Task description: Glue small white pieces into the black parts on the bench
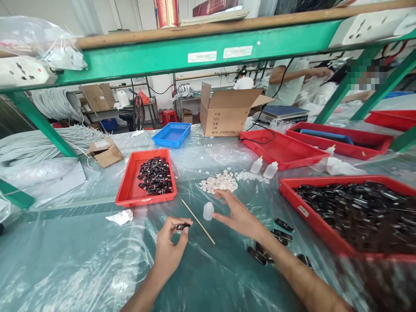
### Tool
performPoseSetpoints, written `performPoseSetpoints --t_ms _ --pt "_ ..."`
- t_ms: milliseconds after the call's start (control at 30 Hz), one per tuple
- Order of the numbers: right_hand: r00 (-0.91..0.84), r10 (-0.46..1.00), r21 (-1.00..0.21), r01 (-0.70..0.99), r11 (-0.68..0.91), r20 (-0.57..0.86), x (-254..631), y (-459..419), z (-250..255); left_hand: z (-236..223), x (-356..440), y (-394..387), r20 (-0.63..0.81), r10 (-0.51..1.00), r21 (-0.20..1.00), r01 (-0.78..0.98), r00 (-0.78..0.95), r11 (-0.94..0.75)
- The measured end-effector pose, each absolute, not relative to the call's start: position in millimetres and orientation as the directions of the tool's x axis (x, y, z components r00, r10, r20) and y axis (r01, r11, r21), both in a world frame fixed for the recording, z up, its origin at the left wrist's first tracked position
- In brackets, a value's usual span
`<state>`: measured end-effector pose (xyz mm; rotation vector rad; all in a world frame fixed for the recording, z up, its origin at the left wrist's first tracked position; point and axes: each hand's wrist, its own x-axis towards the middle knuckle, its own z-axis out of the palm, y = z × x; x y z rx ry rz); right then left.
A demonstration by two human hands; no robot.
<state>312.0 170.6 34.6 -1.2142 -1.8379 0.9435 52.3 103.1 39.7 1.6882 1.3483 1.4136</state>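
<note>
My left hand (pixel 170 242) pinches a small black oblong part (pixel 183 226) between thumb and fingers, just above the table. To its right, my right hand (pixel 232 212) is spread with nothing visibly held. Its fingertips reach the near edge of a heap of small white pieces (pixel 219 182). The thumb is close to a small translucent bottle (pixel 208 211); whether they touch I cannot tell. Between my hands lies a thin wooden stick (pixel 198 222). Several loose black parts (pixel 282 236) lie beside my right forearm, which partly hides some of them.
A red tray (pixel 121 190) with black parts stands at left, and a fuller red tray (pixel 328 236) at right. Two squeeze bottles (pixel 271 170) stand behind the white heap. Crumpled tissue (pixel 121 217) lies left. A green shelf beam (pixel 136 60) spans overhead; a co-worker's arm (pixel 297 76) shows beyond.
</note>
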Motion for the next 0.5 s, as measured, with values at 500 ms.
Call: performPoseSetpoints --t_ms 500 --pt "-0.437 0.763 -0.741 0.269 0.616 0.476 289 146 40 44 32 116 0.664 0.737 0.508 0.645 0.130 -0.571"
